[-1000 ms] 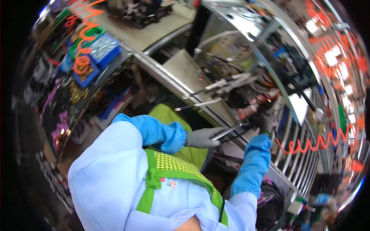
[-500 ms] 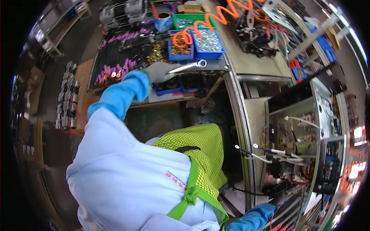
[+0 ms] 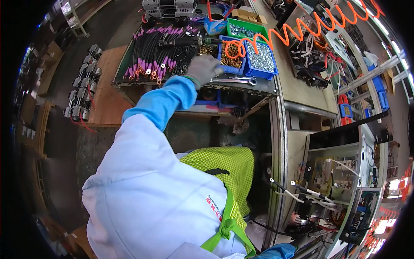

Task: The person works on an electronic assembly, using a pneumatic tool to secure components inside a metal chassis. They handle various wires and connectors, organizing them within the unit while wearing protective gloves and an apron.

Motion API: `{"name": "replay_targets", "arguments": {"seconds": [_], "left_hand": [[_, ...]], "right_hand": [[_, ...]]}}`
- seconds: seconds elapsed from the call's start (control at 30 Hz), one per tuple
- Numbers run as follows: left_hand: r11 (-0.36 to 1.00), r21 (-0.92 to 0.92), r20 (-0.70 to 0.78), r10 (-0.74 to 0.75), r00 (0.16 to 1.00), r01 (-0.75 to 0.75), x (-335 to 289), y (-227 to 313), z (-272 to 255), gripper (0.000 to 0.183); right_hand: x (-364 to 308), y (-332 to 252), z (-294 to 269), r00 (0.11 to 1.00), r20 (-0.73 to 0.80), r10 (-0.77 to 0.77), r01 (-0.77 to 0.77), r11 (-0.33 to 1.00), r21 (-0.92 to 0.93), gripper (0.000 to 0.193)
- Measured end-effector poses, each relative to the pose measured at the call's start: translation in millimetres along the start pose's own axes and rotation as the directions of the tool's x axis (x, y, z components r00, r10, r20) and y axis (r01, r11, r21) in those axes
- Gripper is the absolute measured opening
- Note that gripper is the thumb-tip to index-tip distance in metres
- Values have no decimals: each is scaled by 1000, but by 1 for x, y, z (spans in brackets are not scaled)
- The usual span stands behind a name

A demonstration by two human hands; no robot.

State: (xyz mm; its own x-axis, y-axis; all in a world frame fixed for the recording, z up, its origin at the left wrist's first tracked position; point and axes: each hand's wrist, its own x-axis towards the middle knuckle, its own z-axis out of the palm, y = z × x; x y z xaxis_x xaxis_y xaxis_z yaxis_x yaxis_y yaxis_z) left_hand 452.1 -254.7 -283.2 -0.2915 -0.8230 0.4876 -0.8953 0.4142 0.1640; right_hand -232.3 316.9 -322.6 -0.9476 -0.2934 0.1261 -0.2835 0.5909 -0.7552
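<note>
Head view hid the right hand; the left hand [image 3: 204, 69] looked half curled, grip unclear — a sleeve [image 3: 174, 96] bump could knock down the wrench [image 3: 239, 80] just right of it.

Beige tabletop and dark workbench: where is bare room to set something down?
Bare: beige tabletop between wired assembly and grey metal bar. Crowded: dark workbench, with purple-tipped cables, blue bins and wrench around the left hand.

Assembly workshop: silver fasteners [image 3: 260, 56] in blue bin [image 3: 259, 74], wrench [image 3: 236, 80], coiled orange hose [image 3: 278, 36].
</note>
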Motion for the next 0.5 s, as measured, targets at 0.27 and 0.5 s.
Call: {"name": "replay_targets", "arguments": {"seconds": [0.27, 0.5], "left_hand": [[581, 409, 141, -802, 580, 704, -29, -175, -67, 36], [495, 803, 589, -569, 574, -332, -21, -258, -25, 25]], "right_hand": [[-5, -7, 5, 1000, 25, -6, 3, 993, 120, 45], [12, -6, 4, 996, 60, 59, -66, 991, 114, 46]]}}
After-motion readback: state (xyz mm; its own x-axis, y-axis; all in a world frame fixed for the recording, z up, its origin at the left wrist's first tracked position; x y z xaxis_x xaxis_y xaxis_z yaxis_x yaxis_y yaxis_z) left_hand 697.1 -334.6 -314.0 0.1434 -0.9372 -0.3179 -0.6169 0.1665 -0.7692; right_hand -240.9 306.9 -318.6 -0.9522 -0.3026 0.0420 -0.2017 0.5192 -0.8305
